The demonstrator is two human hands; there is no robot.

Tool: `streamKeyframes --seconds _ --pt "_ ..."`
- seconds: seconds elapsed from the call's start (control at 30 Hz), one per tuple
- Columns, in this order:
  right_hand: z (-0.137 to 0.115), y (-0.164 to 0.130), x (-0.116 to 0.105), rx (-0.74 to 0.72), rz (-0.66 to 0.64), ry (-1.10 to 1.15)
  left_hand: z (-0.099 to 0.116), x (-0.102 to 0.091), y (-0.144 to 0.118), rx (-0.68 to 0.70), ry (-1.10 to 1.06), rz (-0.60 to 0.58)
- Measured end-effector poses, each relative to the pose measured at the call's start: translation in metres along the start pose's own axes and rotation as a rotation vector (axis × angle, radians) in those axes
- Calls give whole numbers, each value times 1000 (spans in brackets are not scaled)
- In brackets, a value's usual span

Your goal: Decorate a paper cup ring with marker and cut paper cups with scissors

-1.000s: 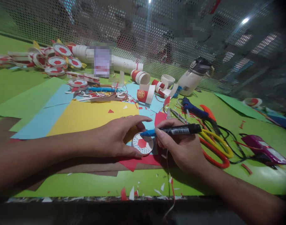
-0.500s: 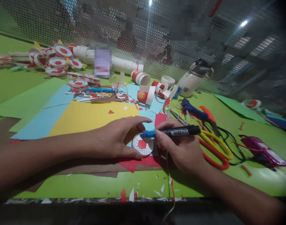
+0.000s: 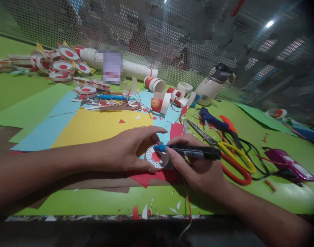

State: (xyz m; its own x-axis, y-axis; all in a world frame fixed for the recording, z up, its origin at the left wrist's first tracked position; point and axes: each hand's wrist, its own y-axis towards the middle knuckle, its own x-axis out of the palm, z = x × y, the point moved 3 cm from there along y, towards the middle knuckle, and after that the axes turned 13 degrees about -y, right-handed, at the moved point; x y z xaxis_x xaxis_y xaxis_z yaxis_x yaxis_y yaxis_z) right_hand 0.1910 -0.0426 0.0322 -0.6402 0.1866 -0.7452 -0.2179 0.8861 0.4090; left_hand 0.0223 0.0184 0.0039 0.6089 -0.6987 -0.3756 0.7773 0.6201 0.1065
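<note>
A small round white disc (image 3: 156, 157) lies on the paper sheets, with a red hexagon at its middle and blue marks around it. My left hand (image 3: 136, 151) holds the disc at its left side, thumb at the near edge and fingers curved round the far side. In my right hand (image 3: 198, 164) is a marker pen (image 3: 195, 152) with a black barrel and a blue tip end, gripped like a pencil. Its tip rests at the disc's upper part. Beneath the hands are yellow (image 3: 102, 127), blue, red and brown paper sheets.
Scissors with yellow and red handles (image 3: 236, 157), a blue glue gun (image 3: 213, 120) and a purple tool (image 3: 288, 164) lie at right. Paper cups (image 3: 160, 103) and a bottle (image 3: 211, 85) stand behind. Finished-looking discs (image 3: 63, 67) are heaped at back left. Scraps litter the table edge.
The marker has shifted slightly left and its back end has dropped, with my right hand tilting along. A few more blue marks show on the disc. My left hand stays put.
</note>
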Motion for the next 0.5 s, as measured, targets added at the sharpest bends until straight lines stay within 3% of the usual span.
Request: streamKeyframes --seconds 0.2,0.5 --pt "-5 -1 -1 -79 2 -81 1 3 -3 2 -183 -32" --pt "-1 -2 -1 -50 -7 -52 0 2 -1 -41 -399 -87"
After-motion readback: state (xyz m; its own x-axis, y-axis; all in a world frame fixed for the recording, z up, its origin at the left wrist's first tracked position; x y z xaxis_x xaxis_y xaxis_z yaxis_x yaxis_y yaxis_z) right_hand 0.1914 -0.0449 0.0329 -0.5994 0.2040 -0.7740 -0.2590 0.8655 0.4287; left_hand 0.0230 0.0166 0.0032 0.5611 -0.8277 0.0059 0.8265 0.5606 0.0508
